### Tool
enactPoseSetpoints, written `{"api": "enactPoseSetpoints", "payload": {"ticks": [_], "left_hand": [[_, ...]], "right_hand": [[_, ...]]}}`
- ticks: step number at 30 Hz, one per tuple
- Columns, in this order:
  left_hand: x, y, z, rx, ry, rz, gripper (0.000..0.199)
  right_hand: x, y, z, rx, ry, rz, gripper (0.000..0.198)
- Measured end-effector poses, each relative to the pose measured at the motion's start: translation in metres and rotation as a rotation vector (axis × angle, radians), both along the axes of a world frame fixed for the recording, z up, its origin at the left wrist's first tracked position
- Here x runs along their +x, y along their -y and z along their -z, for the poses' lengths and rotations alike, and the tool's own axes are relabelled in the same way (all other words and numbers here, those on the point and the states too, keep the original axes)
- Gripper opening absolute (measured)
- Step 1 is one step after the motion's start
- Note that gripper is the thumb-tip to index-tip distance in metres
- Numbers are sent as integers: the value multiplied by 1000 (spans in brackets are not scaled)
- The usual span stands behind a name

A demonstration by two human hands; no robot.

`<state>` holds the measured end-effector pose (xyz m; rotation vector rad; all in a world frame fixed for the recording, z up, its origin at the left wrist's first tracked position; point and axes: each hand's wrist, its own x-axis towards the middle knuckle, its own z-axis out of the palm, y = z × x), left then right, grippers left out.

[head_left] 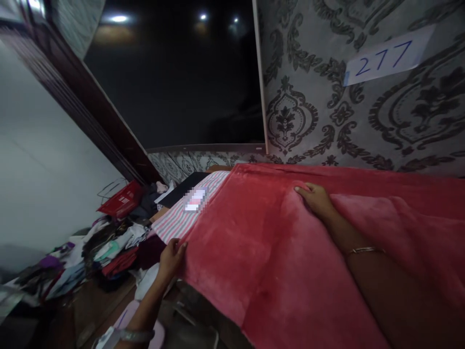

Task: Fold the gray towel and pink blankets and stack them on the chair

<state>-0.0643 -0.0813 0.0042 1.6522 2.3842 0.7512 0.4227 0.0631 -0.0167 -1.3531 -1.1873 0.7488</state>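
A large, soft red blanket [240, 228] covers most of the surface before me and hangs over its near edge. At the blanket's left corner, my left hand [171, 259] is closed with the edge pinched between thumb and fingers. Farther right, my right hand [317, 198] grips a folded-over edge of the same blanket, whose paler side shows below and to the right. A striped pink, white and grey cloth [176, 223] lies beside the blanket's left edge, with a blurred-out patch on it that I cannot make out.
A big dark screen [189, 77] stands against the patterned wall [327, 111], which bears a paper marked 277 [388, 58]. Heaped clothes [112, 249] and a red basket [121, 198] are at the left. Below my left arm is a pink stool-like object [158, 334].
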Motion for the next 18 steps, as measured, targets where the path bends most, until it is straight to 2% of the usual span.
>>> {"api": "enactPoseSetpoints", "payload": {"ticks": [4,6,10,13,16,18], "left_hand": [[3,0,-3,120,7,-91,13],[1,2,-1,127,19,-120,12],[-1,5,0,93,54,-113,10],[6,17,-2,187,-37,-90,10],[31,47,4,317,-144,65,23],[58,73,16,331,-137,336,29]], "right_hand": [[-2,2,-2,14,-32,3,36],[-2,2,-3,17,-31,11,36],[-2,3,-5,12,-15,-4,37],[-2,4,-6,-1,-24,-25,38],[-2,5,-6,-20,-9,-18,37],[-2,5,-5,-31,11,-12,36]]}}
